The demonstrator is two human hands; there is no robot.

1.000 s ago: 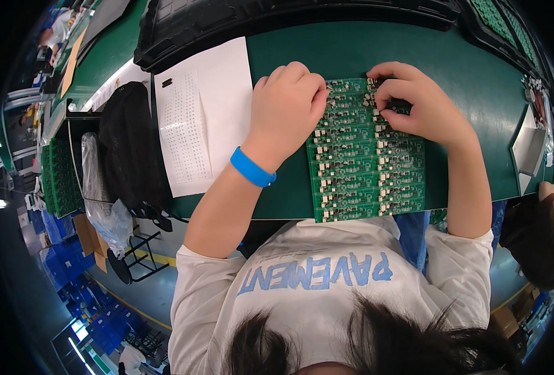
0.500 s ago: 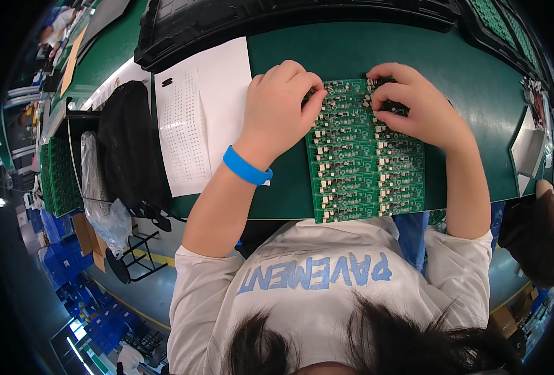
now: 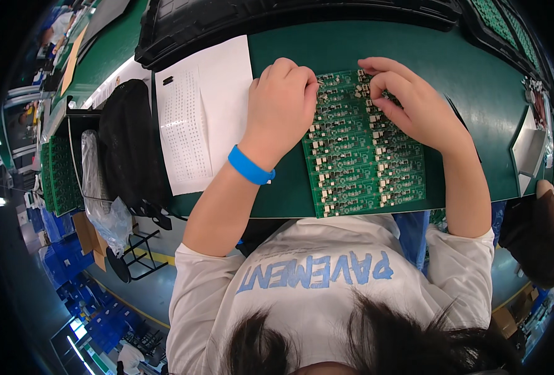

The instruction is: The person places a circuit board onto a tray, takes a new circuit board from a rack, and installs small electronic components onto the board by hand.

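Note:
A green circuit board panel point(image 3: 364, 162) with several rows of small parts lies on the green table point(image 3: 483, 81) in front of me. My left hand point(image 3: 282, 106), a blue band point(image 3: 250, 166) on its wrist, rests curled on the panel's upper left corner. My right hand point(image 3: 408, 103) is bent over the panel's upper middle, fingertips pinched on a small part there; what sits under the fingers is hidden.
A white printed sheet point(image 3: 202, 119) lies left of the panel. Black trays point(image 3: 277, 19) run along the table's far edge, a black bag point(image 3: 127, 150) sits at the left end, and a metal piece point(image 3: 530, 150) at the right. Green boards point(image 3: 55, 181) are stacked far left.
Both hands have stayed on the panel's top edge, with only slight finger shifts.

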